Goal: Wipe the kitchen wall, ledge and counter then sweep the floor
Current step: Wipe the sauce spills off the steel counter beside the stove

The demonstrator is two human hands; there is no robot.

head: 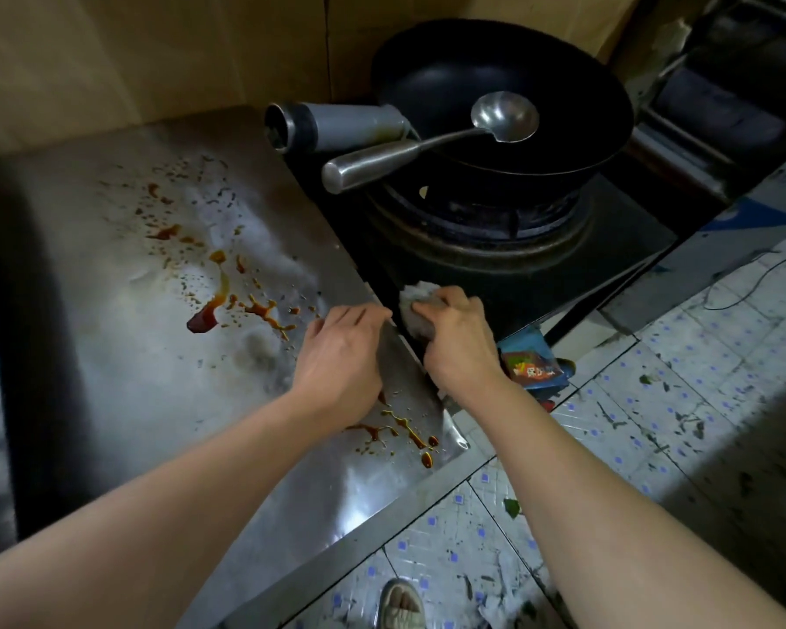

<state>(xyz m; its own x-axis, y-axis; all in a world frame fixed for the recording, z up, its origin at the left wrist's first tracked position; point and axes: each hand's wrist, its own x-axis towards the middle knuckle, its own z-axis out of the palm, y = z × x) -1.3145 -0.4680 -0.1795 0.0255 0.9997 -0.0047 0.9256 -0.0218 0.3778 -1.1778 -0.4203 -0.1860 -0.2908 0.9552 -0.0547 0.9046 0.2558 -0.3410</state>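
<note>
- A stainless steel counter (110, 356) fills the left of the view, backed by a tan wall (155, 52); reddish-brown sauce spills (209, 311) streak its middle, and more drips lie near its front right corner.
- Just beyond the counter's right edge sits a black stove (541, 274) carrying a dark wok (450, 74) with a metal ladle (495, 120) resting in it, its handle pointing toward the counter.
- The tiled floor (654, 424) to the right is littered with scraps and green bits; a colourful packet (534, 367) lies under the stove's front edge, and a sandalled foot (400, 603) shows at the bottom.
- The left hand (341, 356) lies near the counter's right edge, fingers loosely bent and holding nothing, fingertips reaching toward the edge.
- The right hand (459, 338) grasps a grey cloth (416, 311), bunched up, fingers curled over it.
- The cloth is pressed against the stove's dark side face, right beside the counter's right edge.
</note>
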